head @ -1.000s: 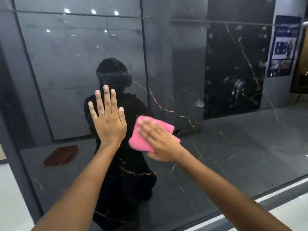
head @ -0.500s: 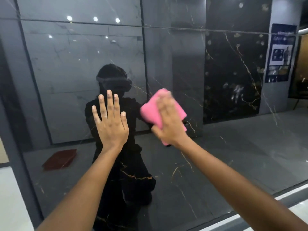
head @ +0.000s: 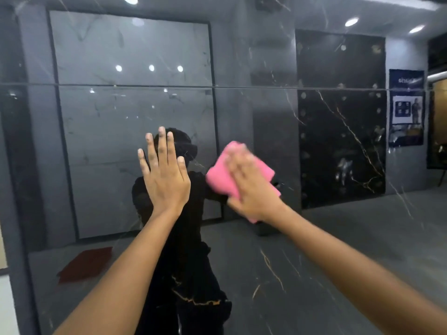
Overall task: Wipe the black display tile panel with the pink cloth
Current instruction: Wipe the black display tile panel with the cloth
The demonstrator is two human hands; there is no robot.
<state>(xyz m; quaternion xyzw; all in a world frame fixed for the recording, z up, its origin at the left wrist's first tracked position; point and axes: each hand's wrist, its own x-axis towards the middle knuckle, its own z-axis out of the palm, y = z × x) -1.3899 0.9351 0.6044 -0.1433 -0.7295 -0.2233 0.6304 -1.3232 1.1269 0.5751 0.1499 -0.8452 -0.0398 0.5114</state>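
— Head view first: where are the two hands?
— Both are up against the glossy black tile panel [head: 266, 274], which has thin gold veins. The left hand [head: 165, 176] lies flat on it, fingers straight and slightly spread, its grip released and holding nothing.
— And the cloth?
— The pink cloth [head: 221, 176] is under the right hand [head: 251, 187], just beside the left hand and at about the same height. The right hand presses it to the panel; its fingers are blurred but look laid out over the cloth, not curled round it.
— Anything else on the panel?
— Only reflections: the person's dark figure between the arms, round ceiling lights [head: 151, 67], a reddish mat [head: 85, 263] low on the left, a blue poster [head: 406, 107] far right. A thin seam [head: 242, 87] crosses the panel above the hands.
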